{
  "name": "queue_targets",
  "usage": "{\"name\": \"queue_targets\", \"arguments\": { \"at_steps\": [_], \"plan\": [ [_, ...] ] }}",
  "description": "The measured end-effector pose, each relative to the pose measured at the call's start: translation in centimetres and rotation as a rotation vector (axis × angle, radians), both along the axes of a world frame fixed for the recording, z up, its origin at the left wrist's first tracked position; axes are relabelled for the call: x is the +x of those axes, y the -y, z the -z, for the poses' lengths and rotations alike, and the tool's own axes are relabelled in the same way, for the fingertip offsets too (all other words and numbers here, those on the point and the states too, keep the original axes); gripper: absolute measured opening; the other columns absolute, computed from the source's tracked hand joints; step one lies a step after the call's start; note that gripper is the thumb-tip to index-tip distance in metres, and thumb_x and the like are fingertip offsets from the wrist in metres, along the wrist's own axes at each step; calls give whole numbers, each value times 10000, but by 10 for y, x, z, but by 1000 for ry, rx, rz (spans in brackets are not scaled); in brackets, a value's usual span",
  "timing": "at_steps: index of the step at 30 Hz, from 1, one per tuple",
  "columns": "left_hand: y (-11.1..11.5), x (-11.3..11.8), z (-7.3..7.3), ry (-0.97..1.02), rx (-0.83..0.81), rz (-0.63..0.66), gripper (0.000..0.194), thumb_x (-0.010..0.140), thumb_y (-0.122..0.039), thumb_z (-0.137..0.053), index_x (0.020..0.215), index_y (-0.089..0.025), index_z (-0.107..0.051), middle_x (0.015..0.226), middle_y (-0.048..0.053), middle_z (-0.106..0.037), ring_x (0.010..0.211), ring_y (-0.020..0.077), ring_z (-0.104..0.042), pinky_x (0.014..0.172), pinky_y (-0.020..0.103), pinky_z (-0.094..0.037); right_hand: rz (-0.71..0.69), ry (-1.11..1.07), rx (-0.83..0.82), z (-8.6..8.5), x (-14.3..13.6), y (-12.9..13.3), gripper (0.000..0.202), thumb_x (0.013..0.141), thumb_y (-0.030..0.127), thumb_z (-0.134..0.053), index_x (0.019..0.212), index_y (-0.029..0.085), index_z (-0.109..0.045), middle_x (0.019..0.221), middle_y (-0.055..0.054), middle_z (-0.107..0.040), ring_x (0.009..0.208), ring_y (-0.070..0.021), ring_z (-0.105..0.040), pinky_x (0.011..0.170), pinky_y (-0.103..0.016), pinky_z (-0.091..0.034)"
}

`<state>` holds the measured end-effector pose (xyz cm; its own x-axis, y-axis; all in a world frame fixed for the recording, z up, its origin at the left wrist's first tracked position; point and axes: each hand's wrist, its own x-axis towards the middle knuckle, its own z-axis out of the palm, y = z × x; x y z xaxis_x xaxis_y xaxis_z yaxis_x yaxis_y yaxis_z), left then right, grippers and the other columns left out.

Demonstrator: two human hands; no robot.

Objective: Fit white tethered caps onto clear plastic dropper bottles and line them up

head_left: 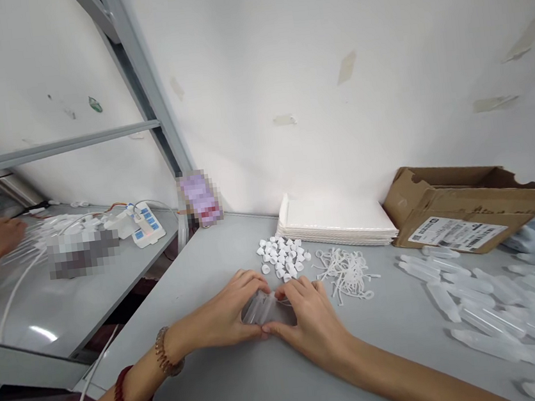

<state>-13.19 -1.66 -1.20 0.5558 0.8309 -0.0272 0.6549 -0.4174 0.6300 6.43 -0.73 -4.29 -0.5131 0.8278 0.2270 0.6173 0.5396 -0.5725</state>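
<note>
L hand (215,314) & R hand (314,317) pinching clr plastic tubes (259,309), nr wht caps (281,257) on tbl (222,392).

What I hold looks like clear, glossy plastic tubes (259,309), over a smooth grey surface (241,390) with a faint sheen. My white caps (290,263) seem smooth plastic, the loops (348,272) soft, matt plastic, and the loose sleeves (481,337) milky, glossy plastic. The box (519,205) is matt cardboard; the frame (139,67) looks like painted metal.

Nothing readable, carton label (457,232) included.
</note>
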Motion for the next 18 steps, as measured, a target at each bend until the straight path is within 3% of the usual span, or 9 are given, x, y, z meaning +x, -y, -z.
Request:
{"name": "queue_targets", "arguments": {
  "at_steps": [3,9,18],
  "plan": [
    [-1,0,1,9,-10,-17,411,780,-310,-700,1133,-234,-504,1198,50,-505,1148,248,-439,974,381,-404,-5,9,-1,-1,1,-1,342,706,354,-785,934,178,-602,918,-44,-672,891,-265,-573,762,-417,-384],
    [3,-7,2,-8,-7,-2,701,717,-335,-765,1304,-264,-390,1268,53,-477,1195,262,-410,1011,407,-376,-67,79,82,1,2,-2,474,706,476,-758,1020,165,-587,1005,-87,-634,928,-292,-547,756,-428,-406],
    [1,-16,1,-9,-74,-27,646,704,-335,-765,1276,-274,-471,1280,56,-482,1219,270,-419,1015,411,-383,-129,181,216,-1,-1,3,517,789,503,-662,1121,118,-568,1083,-138,-609,965,-314,-534,765,-443,-436]
  ]
}}
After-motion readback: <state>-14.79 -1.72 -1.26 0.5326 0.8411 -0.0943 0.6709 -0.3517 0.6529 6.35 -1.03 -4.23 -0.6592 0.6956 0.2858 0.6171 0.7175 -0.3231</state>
